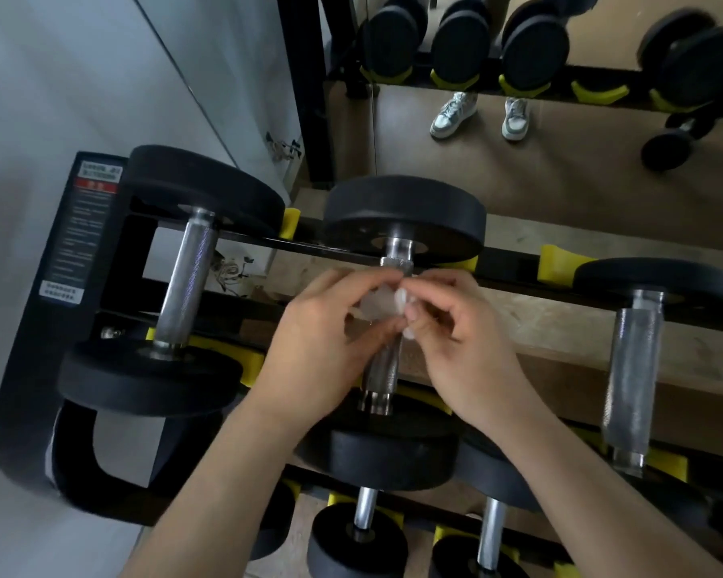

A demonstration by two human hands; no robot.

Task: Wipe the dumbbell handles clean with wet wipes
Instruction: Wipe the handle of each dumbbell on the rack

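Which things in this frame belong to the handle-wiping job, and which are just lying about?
Job: wet wipe, pinched by left hand and right hand; middle dumbbell handle below; left dumbbell handle; right dumbbell handle.
Lying about: rack label; yellow cradle; mirror.

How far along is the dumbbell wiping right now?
Done: nothing I can confirm; no handle looks plainly wiped. In hand: the left hand and right hand both pinch a white wipe just over the middle handle, seemingly readying it. Left: likely that handle, the left handle, the right handle and the lower handles.
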